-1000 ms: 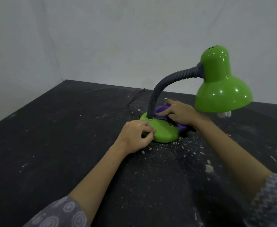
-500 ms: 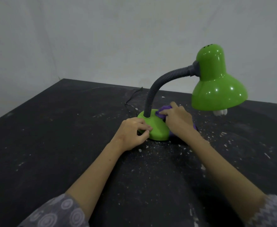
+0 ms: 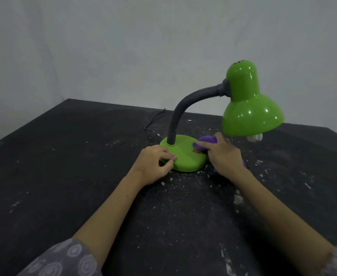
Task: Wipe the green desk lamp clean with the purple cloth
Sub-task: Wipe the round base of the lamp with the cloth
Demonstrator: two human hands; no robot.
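Lamp [image 3: 183, 156] glossy green, grey gooseneck; right hand [image 3: 224, 159] fingers pinch purple cloth [image 3: 207, 140]; left hand [image 3: 153, 163] fingers grip base.

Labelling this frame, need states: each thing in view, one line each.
green desk lamp: upright, unlit, shade tilted down.
purple cloth: bunched, pressed on the base's right edge.
right hand: grips the cloth.
left hand: holds the base's left edge.
black table: speckled with white debris.

A dark, messy table by a pale wall

The flat black table [image 3: 64, 166] is dotted with small white crumbs [image 3: 238, 199]. A plain grey-white wall [image 3: 123, 46] stands behind it.
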